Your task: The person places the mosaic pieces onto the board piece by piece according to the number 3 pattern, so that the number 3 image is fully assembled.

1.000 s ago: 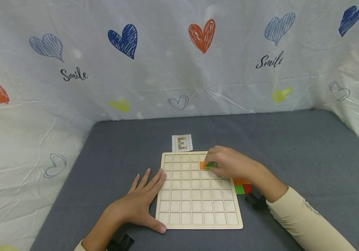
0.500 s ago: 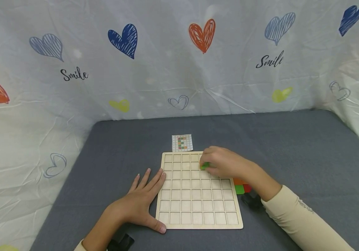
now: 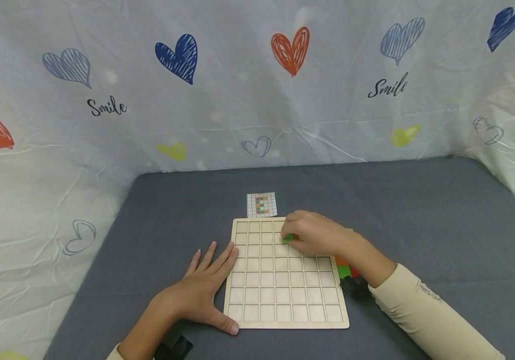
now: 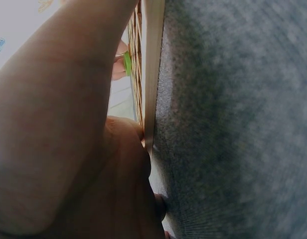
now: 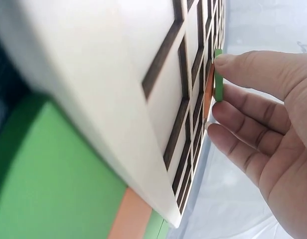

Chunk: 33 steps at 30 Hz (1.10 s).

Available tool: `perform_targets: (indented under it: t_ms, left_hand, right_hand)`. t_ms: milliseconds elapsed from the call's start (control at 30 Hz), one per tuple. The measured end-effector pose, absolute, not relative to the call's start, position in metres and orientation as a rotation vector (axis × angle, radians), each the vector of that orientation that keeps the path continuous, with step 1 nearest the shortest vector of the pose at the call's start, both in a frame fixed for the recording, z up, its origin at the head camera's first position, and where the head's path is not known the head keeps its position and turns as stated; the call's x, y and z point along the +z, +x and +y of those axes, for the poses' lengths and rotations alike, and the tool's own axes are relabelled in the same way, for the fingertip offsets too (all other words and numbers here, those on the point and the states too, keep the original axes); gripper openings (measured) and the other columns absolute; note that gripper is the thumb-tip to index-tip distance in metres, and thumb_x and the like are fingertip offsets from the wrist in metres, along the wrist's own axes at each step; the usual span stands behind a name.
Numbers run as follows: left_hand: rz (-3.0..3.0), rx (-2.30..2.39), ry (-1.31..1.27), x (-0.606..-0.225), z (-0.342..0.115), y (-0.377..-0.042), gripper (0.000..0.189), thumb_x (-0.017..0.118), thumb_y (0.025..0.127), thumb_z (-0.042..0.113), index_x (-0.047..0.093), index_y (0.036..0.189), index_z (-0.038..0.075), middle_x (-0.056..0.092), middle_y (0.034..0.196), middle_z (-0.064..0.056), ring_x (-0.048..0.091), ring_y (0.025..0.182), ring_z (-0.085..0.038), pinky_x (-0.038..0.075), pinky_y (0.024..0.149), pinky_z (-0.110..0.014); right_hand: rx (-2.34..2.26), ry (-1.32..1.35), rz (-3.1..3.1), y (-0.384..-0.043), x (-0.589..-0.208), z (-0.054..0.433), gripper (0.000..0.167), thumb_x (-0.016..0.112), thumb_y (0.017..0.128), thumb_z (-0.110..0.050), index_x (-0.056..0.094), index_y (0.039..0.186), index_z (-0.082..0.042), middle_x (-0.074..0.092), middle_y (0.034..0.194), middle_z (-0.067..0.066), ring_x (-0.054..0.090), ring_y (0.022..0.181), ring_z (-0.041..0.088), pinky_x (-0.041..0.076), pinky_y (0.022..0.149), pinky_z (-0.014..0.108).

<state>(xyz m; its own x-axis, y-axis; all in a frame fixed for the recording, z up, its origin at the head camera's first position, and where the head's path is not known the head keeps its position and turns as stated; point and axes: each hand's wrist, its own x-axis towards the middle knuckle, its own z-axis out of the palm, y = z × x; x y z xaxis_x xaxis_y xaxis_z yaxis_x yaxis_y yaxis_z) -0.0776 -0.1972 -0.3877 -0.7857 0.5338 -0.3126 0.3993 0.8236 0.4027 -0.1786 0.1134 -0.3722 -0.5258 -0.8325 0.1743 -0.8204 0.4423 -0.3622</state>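
A pale wooden grid board [image 3: 284, 296] lies on the grey table. My left hand [image 3: 198, 294] has its fingers spread against the board's left edge, thumb at the near left corner. Over the upper part of the grid, my right hand [image 3: 315, 233] pinches a small green tile [image 5: 219, 75] between thumb and fingers. In the right wrist view the tile stands on edge just over the grid, close to an orange tile [image 5: 209, 90] set in a cell. From the head view, the right hand mostly covers that orange tile.
Behind the board lies a small printed card [image 3: 261, 205] with a coloured grid pattern. Loose green, orange and red tiles [image 3: 343, 271] lie along the board's right side, partly under the right forearm. A white curtain [image 3: 221, 110] with hearts hangs behind the table.
My right hand has slid left across the upper grid with the green tile, passing over the orange tile and covering most of it. The left hand has stayed in place.
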Motion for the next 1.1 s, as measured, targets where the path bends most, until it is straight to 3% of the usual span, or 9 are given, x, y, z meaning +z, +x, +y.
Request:
perform_targets:
  t_ms: [1100]
  left_hand:
    - [2.597, 0.449, 0.698, -0.387, -0.196, -0.077, 0.143, 0.071, 0.057, 0.088, 0.002, 0.163, 0.020, -0.007, 0.168, 0.002, -0.015, 0.150, -0.035, -0.009, 0.113, -0.064]
  right_hand:
    - [-0.582, -1.510, 2.597, -0.185, -0.371, 0.097, 0.013, 0.077, 0.087, -0.003, 0.076, 0.097, -0.012, 0.067, 0.097, -0.001, 0.061, 0.089, 0.016, 0.052, 0.078, 0.030]
